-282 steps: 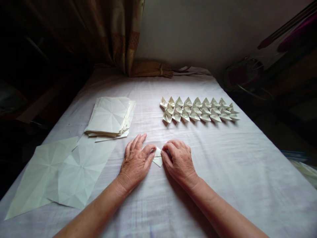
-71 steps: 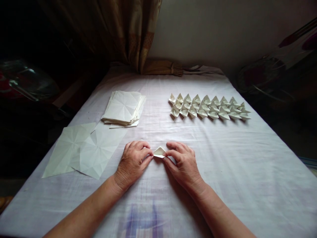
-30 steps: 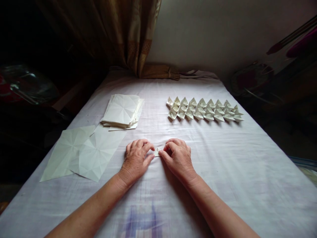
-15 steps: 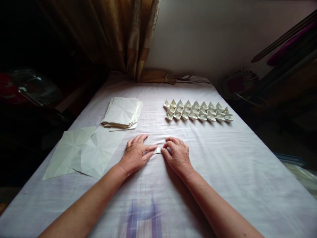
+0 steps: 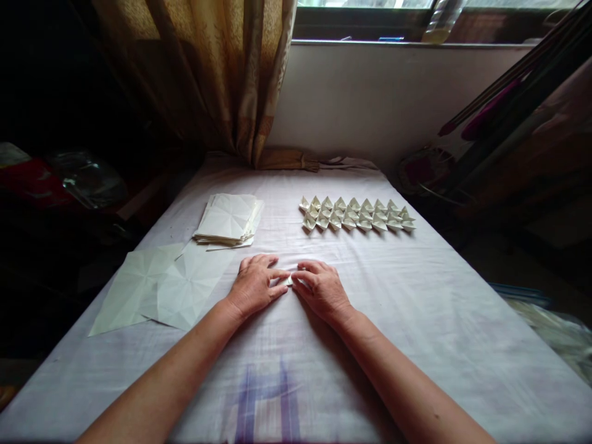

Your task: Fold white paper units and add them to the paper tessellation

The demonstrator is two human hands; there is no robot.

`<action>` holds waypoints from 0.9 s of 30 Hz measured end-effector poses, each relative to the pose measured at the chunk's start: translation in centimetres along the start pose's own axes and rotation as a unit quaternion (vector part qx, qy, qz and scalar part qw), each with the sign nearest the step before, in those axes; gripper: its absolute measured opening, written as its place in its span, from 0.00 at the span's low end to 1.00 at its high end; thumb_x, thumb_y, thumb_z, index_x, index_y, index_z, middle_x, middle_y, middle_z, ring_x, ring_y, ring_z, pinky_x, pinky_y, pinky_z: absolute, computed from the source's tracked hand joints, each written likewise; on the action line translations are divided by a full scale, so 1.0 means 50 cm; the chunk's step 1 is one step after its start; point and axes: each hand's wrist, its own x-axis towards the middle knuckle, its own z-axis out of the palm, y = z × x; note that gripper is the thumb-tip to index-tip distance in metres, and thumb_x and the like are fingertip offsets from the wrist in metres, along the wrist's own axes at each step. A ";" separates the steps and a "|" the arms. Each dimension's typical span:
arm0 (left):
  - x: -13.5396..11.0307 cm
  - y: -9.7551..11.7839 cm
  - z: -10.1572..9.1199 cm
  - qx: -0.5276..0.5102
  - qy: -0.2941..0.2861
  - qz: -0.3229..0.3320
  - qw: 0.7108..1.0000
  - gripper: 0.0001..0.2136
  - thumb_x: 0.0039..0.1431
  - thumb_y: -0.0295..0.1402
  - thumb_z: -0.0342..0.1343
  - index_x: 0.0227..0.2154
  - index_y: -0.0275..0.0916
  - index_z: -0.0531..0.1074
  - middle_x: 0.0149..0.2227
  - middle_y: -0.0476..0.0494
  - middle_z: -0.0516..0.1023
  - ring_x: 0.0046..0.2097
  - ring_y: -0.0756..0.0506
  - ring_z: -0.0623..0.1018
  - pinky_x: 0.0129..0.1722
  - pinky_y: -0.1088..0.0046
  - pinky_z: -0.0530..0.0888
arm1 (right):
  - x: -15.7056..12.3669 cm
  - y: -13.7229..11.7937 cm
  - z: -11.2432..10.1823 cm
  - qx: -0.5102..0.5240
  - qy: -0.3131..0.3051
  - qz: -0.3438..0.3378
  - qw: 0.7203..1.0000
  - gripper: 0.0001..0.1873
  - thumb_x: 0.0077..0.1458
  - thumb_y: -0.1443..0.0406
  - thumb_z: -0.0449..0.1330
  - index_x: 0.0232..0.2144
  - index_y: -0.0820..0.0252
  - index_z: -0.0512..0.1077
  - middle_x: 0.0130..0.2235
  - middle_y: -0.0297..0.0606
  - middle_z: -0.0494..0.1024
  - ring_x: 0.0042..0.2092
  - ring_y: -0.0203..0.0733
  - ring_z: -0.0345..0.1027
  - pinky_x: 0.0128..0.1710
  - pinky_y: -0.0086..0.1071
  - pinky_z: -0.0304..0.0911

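Observation:
My left hand (image 5: 254, 285) and my right hand (image 5: 320, 288) meet at the middle of the cloth-covered table (image 5: 430, 308). Between their fingertips they pinch a small folded white paper piece (image 5: 289, 280), mostly hidden by the fingers. Both hands are curled and press it against the cloth. Beyond them on the right lies a row of several finished folded paper pieces (image 5: 357, 214). A stack of creased white paper squares (image 5: 228, 218) sits beyond my left hand.
Two larger creased sheets (image 5: 163, 290) lie flat at the left edge. A brown curtain (image 5: 217, 74) hangs at the back, with a window sill above the white wall. Dark clutter stands on both sides of the table.
My hands have closed tighter over the paper piece, so less of it shows. The view has tilted up, and the window has come into sight.

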 end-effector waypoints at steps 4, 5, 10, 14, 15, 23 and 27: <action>0.006 0.004 -0.005 0.004 0.023 0.058 0.998 0.10 0.58 0.36 0.60 0.43 0.50 0.79 0.46 0.43 0.76 0.51 0.40 0.72 0.55 0.55 0.62 | 0.014 0.013 -0.007 -0.011 -0.017 -0.067 0.998 0.06 0.61 0.63 0.59 0.39 0.52 0.77 0.44 0.37 0.80 0.45 0.44 0.69 0.44 0.37 0.57; 0.006 0.005 -0.005 0.006 0.027 0.075 0.997 0.10 0.59 0.36 0.59 0.43 0.48 0.79 0.44 0.43 0.77 0.49 0.41 0.73 0.54 0.56 0.63 | 0.016 0.014 -0.008 -0.012 -0.015 -0.078 0.997 0.07 0.62 0.64 0.58 0.39 0.53 0.77 0.44 0.37 0.80 0.44 0.43 0.69 0.44 0.37 0.57; 0.001 -0.001 0.008 -0.071 0.055 0.085 0.992 0.08 0.61 0.34 0.55 0.39 0.41 0.78 0.37 0.43 0.80 0.41 0.43 0.76 0.47 0.63 0.69 | 0.023 0.010 -0.009 0.005 0.006 -0.077 0.997 0.08 0.63 0.66 0.55 0.35 0.57 0.75 0.40 0.40 0.80 0.40 0.43 0.70 0.42 0.36 0.57; 0.000 -0.004 0.026 -0.244 0.099 0.020 0.964 0.08 0.61 0.35 0.54 0.36 0.39 0.77 0.34 0.46 0.80 0.36 0.47 0.77 0.38 0.73 0.71 | 0.026 0.005 -0.009 0.049 0.022 -0.057 0.997 0.10 0.63 0.67 0.53 0.32 0.58 0.73 0.37 0.39 0.80 0.39 0.43 0.70 0.41 0.36 0.59; 0.001 -0.003 0.029 -0.279 0.099 0.003 0.955 0.09 0.61 0.35 0.54 0.35 0.39 0.77 0.32 0.47 0.80 0.34 0.48 0.77 0.36 0.75 0.71 | 0.026 0.004 -0.009 0.062 0.027 -0.056 0.996 0.10 0.63 0.67 0.52 0.32 0.58 0.72 0.36 0.39 0.80 0.39 0.43 0.70 0.41 0.36 0.59; 0.022 0.010 0.023 -0.443 0.041 -0.044 0.895 0.12 0.56 0.41 0.59 0.28 0.36 0.79 0.28 0.46 0.81 0.31 0.48 0.77 0.33 0.77 0.71 | 0.036 -0.005 -0.014 0.219 0.041 0.017 0.975 0.09 0.61 0.61 0.58 0.30 0.57 0.72 0.28 0.34 0.78 0.29 0.37 0.69 0.31 0.29 0.61; 0.030 0.012 0.013 -0.508 0.015 -0.078 0.858 0.15 0.53 0.45 0.62 0.27 0.35 0.79 0.28 0.44 0.81 0.31 0.47 0.77 0.35 0.75 0.73 | 0.041 -0.002 -0.020 0.260 0.044 0.020 0.965 0.09 0.61 0.63 0.57 0.28 0.56 0.72 0.28 0.33 0.79 0.29 0.36 0.69 0.32 0.28 0.62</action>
